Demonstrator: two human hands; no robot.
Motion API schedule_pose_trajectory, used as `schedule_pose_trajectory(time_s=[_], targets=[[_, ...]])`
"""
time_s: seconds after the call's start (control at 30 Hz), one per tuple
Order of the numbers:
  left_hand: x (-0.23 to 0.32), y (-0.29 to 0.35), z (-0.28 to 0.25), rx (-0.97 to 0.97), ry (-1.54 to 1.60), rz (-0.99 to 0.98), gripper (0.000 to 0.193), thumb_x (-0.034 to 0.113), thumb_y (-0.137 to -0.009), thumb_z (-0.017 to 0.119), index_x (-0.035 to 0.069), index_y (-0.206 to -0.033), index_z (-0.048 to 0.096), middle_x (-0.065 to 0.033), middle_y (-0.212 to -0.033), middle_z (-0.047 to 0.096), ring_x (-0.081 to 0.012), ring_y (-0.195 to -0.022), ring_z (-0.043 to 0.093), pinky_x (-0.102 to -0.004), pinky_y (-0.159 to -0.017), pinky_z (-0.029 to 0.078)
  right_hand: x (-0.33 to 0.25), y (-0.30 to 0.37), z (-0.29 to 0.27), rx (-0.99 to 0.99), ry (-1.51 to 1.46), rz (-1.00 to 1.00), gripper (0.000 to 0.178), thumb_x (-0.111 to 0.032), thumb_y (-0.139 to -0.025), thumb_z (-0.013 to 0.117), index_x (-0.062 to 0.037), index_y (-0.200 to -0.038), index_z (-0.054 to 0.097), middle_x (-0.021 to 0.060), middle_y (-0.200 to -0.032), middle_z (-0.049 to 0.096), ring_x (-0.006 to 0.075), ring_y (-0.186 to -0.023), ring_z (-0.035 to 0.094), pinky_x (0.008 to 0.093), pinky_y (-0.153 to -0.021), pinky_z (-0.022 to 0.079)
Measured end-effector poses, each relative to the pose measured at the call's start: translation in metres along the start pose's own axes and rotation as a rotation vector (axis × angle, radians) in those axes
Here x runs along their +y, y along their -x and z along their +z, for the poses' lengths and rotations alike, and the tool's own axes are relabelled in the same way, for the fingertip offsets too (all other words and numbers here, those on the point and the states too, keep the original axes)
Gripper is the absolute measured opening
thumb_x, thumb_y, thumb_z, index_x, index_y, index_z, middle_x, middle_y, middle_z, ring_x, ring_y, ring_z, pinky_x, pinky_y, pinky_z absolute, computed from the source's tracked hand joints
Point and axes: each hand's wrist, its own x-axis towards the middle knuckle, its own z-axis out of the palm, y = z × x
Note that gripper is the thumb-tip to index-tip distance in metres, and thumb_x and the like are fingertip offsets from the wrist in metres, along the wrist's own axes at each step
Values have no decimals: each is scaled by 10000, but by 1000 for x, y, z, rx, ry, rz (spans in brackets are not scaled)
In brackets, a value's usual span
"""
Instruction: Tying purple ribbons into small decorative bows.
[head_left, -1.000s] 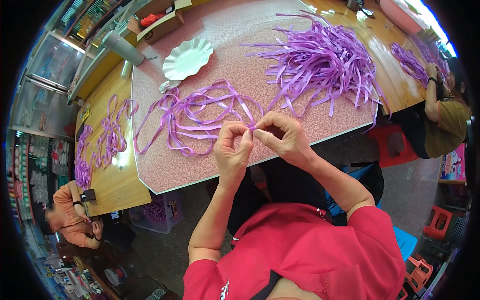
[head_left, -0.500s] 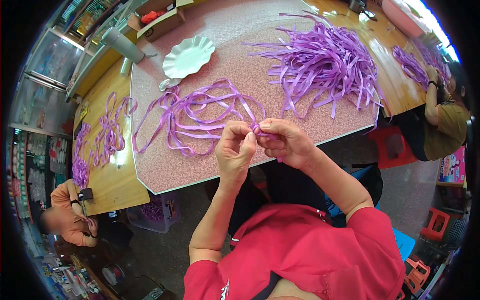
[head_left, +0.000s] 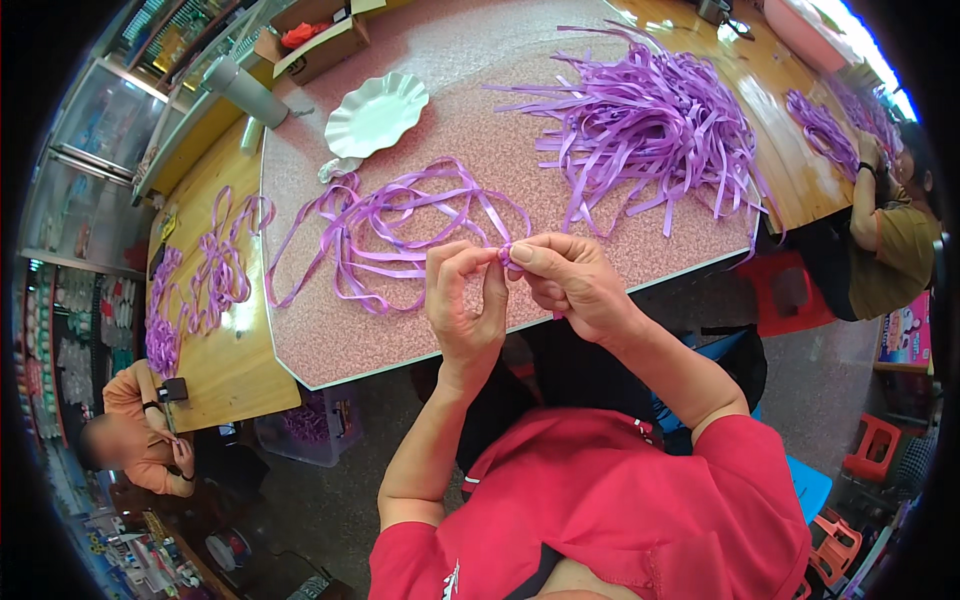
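A long purple ribbon [head_left: 385, 275] lies in loose loops on the pink speckled table, and one end of it runs up to my hands. Just over the near edge, my left hand [head_left: 465, 310] pinches the ribbon between thumb and forefinger. Close against it, my right hand [head_left: 572, 285] grips a small bunched purple part of the same ribbon, its other fingers curled in. A short ribbon tail hangs below the right hand. The fingertips hide how the bunched part is looped.
A big heap of purple ribbons [head_left: 655, 130] lies at the far right. Behind the loops stand a scalloped white plate [head_left: 377, 113], a grey tumbler [head_left: 245, 90] and a cardboard box [head_left: 325, 45]. Co-workers sit at left and right, with more ribbons on wooden tables [head_left: 225, 370].
My left thumb and fingers have shifted slightly on the ribbon, and my right thumb now presses over the bunched part. The ribbon loops on the table stay put.
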Motion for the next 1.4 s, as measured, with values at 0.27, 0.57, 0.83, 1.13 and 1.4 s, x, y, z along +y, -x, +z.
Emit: schedule_pose_trajectory(time_s=[0.27,0.57,0.83,1.13,1.4], targets=[[-1,-9,-5,-84,-126,114,267,-34,-801,743,32,-1042,651,-110,-972,615,-279,-925,606,-379,-782,495,2,0,-2,71,214,-119,202,-230,-965,685,-31,-957,719,-63,-657,546,5,-515,390,202,-449,285],[4,-16,-13,-195,-385,339,271,-33,-802,751,34,-1048,658,-120,-984,639,-306,-946,627,-409,-849,484,1,-5,-2,85,443,-219,192,-195,-970,674,-5,-959,701,-53,-709,582,13,-567,443,197,-496,331],[-7,-18,-19,-296,-231,287,226,-14,-803,735,45,-1003,649,-97,-930,646,-279,-898,636,-393,-836,462,-11,-11,-19,8,693,-157,211,-191,-970,671,14,-998,710,-28,-813,635,34,-728,529,218,-641,424],[-3,-19,-16,-318,-248,262,210,-13,-816,714,51,-976,595,-104,-931,648,-285,-901,638,-415,-868,457,-34,-3,-10,-85,1044,-319,195,-142,-891,698,27,-988,706,79,-829,668,154,-758,623,318,-664,489],[-7,-15,-9,-300,-205,226,197,-3,-841,703,41,-984,575,-125,-959,640,-315,-925,626,-428,-872,455,-40,2,-9,-84,1181,-509,136,-97,-874,728,8,-956,703,99,-841,655,188,-763,627,329,-675,484]])
